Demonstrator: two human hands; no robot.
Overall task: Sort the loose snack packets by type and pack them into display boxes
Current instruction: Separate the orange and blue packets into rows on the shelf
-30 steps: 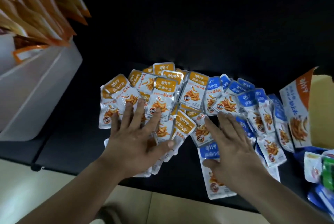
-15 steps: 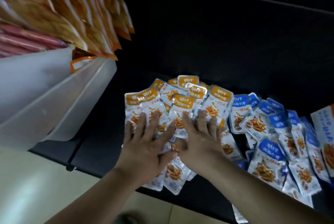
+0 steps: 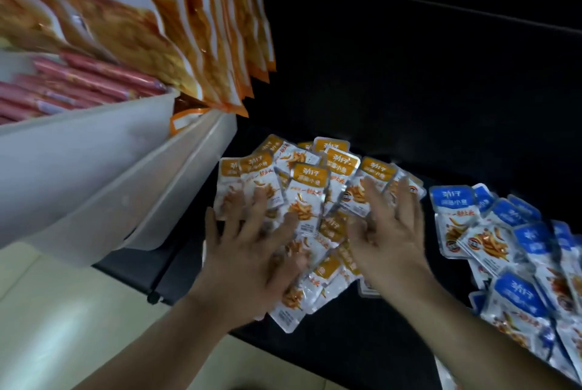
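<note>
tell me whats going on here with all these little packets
A person is sorting snack packets on a dark surface. The left hand and the right hand lie open, fingers spread, on the heap of orange-topped packets, as if gathering them. The blue-topped packets lie in a separate heap to the right. A white bin holding pink sticks stands on the left. No display box is in view.

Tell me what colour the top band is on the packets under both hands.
Orange bands on silvery-white foil snack packets; the head view shows it best.
</note>
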